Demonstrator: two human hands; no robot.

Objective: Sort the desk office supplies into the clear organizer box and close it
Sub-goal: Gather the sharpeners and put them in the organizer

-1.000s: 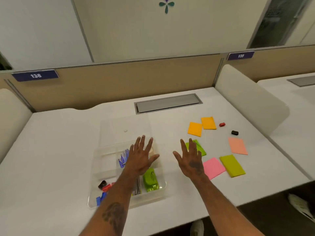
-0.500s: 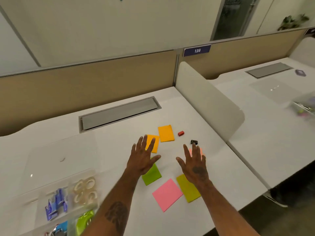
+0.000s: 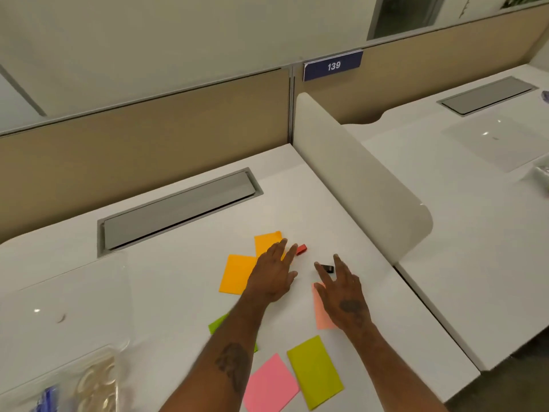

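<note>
My left hand (image 3: 274,273) is spread flat above the desk, fingertips close to a small red clip (image 3: 301,249). My right hand (image 3: 341,295) reaches with straight fingers beside a small black clip (image 3: 326,268), partly covering a salmon sticky note (image 3: 322,318). Neither hand holds anything. Two orange notes (image 3: 237,273) (image 3: 266,242) lie left of my left hand. A green note (image 3: 218,324) is mostly hidden under my left forearm. A pink note (image 3: 270,383) and an olive note (image 3: 315,371) lie near the front edge. The clear organizer box (image 3: 98,379) shows at bottom left, its lid (image 3: 68,304) open behind it.
A grey cable hatch (image 3: 178,211) is set into the white desk (image 3: 178,298). A rounded white divider (image 3: 356,185) stands on the right. Beyond it is a neighbouring desk (image 3: 460,233) with another clear lid (image 3: 499,138). The desk's front edge runs at lower right.
The view swung right and closer. Both hands moved away from the organizer box, forward over the notes, and now reach the red and black clips.
</note>
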